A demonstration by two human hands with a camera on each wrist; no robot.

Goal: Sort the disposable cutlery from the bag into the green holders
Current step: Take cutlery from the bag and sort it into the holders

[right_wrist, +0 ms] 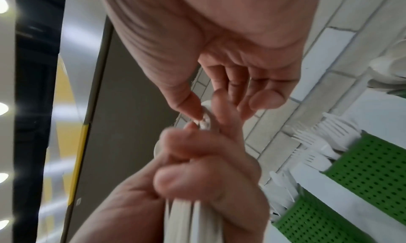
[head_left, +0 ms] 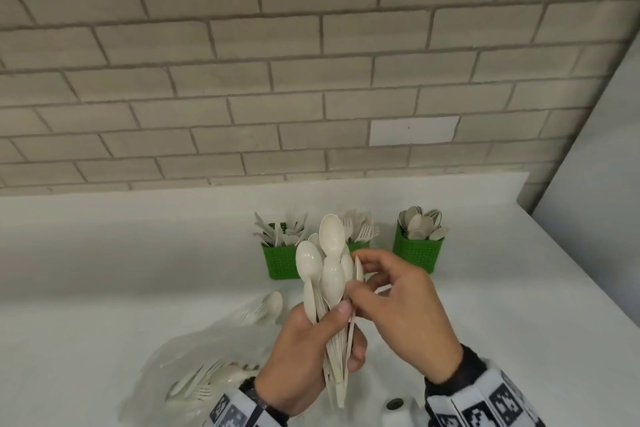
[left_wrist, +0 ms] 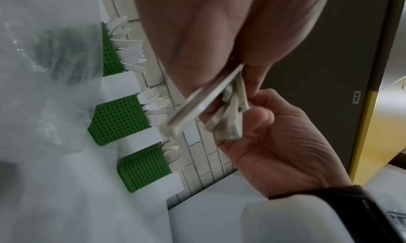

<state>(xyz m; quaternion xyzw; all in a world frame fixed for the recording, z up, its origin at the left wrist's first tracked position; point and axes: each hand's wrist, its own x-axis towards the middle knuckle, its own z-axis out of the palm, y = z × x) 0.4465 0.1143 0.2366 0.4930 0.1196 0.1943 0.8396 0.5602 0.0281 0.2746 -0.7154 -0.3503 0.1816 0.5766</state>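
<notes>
left hand (head_left: 304, 350) grips spoon bundle (head_left: 327, 274) by handles above counter (head_left: 138, 253) | right hand (head_left: 401, 308) pinches one spoon's neck | spoons: light, thin, slick, likely to fan out; take at neck | spoon holder (head_left: 415, 251) far right

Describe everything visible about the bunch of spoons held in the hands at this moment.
The bunch of spoons is off-white, plastic-looking disposable cutlery, held roughly upright above the counter with the bowls fanned out on top at uneven heights. The left hand grips the handles together, the handle ends sticking out below it. The right hand pinches one spoon at the bunch's right edge. The green holders stand behind, apart from it.
</notes>
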